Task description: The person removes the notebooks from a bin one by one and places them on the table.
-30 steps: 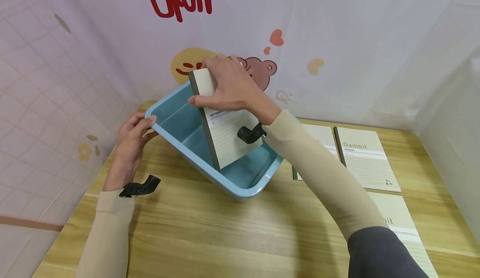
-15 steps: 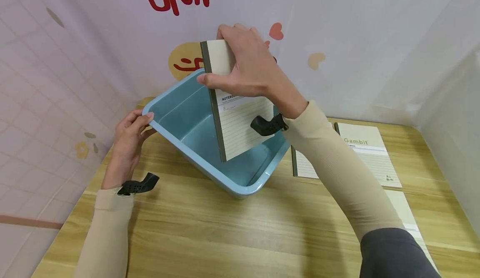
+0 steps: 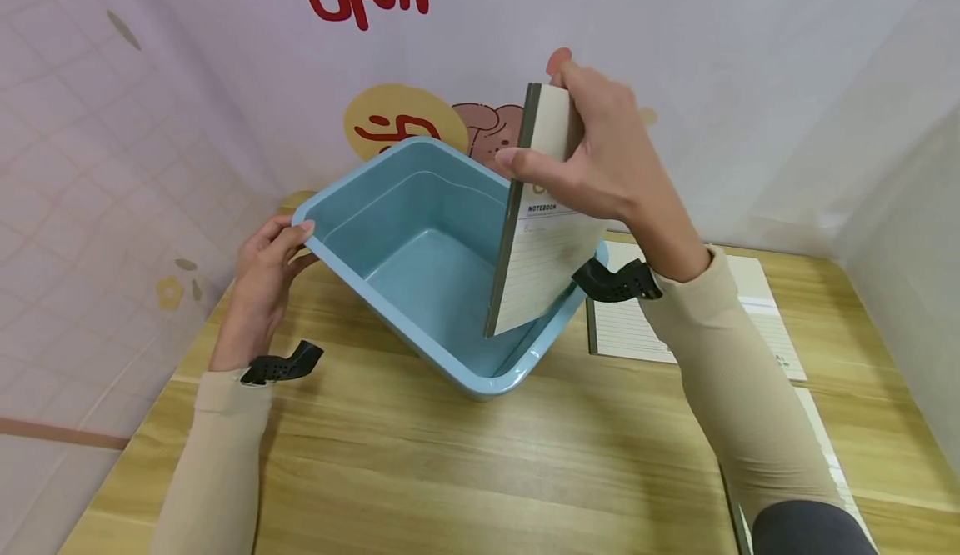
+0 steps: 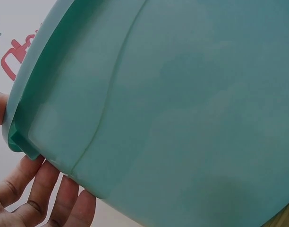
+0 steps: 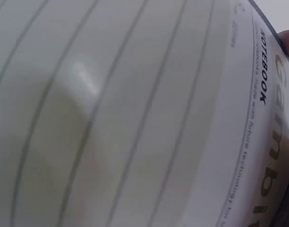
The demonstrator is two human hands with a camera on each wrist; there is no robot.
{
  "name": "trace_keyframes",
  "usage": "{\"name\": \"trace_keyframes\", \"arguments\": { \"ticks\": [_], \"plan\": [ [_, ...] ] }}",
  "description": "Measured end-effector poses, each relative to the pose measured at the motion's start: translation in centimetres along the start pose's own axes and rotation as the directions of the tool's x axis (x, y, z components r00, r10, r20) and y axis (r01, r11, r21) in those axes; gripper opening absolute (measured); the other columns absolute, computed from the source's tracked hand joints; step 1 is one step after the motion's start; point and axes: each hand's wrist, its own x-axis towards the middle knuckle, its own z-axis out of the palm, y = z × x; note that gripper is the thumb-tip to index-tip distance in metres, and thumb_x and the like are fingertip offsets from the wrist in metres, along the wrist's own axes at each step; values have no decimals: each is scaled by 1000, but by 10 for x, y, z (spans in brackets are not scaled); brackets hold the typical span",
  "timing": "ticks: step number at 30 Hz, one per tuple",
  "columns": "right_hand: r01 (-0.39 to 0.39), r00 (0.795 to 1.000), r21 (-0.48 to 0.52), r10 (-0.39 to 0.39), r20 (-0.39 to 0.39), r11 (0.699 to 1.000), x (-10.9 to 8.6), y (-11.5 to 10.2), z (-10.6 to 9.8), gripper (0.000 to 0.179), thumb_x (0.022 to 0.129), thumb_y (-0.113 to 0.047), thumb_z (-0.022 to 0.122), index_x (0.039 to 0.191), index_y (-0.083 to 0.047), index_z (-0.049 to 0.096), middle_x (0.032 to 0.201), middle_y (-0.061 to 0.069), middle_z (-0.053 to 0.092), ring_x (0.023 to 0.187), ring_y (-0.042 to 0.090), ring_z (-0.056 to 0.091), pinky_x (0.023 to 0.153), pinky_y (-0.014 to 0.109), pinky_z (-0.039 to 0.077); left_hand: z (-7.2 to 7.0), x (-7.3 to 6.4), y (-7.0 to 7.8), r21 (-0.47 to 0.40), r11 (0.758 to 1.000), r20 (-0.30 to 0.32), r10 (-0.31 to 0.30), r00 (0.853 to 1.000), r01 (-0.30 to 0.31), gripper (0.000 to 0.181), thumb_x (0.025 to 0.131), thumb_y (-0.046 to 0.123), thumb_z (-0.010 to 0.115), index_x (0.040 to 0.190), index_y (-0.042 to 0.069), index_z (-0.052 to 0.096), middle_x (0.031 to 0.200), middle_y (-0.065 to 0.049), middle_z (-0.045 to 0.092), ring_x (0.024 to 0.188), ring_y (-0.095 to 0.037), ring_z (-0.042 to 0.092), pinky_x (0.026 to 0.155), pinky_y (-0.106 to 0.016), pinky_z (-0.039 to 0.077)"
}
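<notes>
My right hand [image 3: 603, 147] grips a cream notebook [image 3: 543, 263] with a dark spine near its top, thumb across the front. The notebook stands tilted over the right part of a blue plastic basin [image 3: 408, 322], its lower corner within the rim; whether it touches the bottom I cannot tell. In the right wrist view the lined cover of this notebook [image 5: 135, 113] fills most of the picture. My left hand [image 3: 262, 276] pinches the basin's left corner, thumb on the rim. The left wrist view shows its fingers [image 4: 38, 194] beneath the rim, against the basin's outer wall [image 4: 182, 104].
More notebooks [image 3: 630, 330] lie flat on the wooden table [image 3: 450, 472] at the right, partly covered by my right arm. A printed white curtain [image 3: 712, 80] hangs behind the basin. Black camera mounts [image 3: 283, 363] sit on both wrists.
My right hand has lifted the notebook upward, then carried it right across the basin, exposing more of the basin's inside. My left hand stays at the basin's corner.
</notes>
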Motion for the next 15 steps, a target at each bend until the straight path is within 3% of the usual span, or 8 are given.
{"name": "trace_keyframes", "arguments": {
  "ticks": [8,15],
  "plan": [
    [-9,992,98,21,-127,995,-14,18,-17,34,71,-40,73,86,-14,55,67,-5,55,57,12,49,51,25,36,2,3,-2,-10,1000,23,2,1000,-2,11,98,21,72,99,12,65,104,0,61,94,-14,61,86,-24,56],
    [126,961,161,-80,-265,979,-13,24,-46,15,72,-29,68,81,-30,56,66,-17,58,56,2,56,50,19,36,4,3,-5,5,1000,26,2,1000,-2,13,98,22,71,101,11,64,105,-1,60,95,-14,61,86,-25,55]
  ]
}}
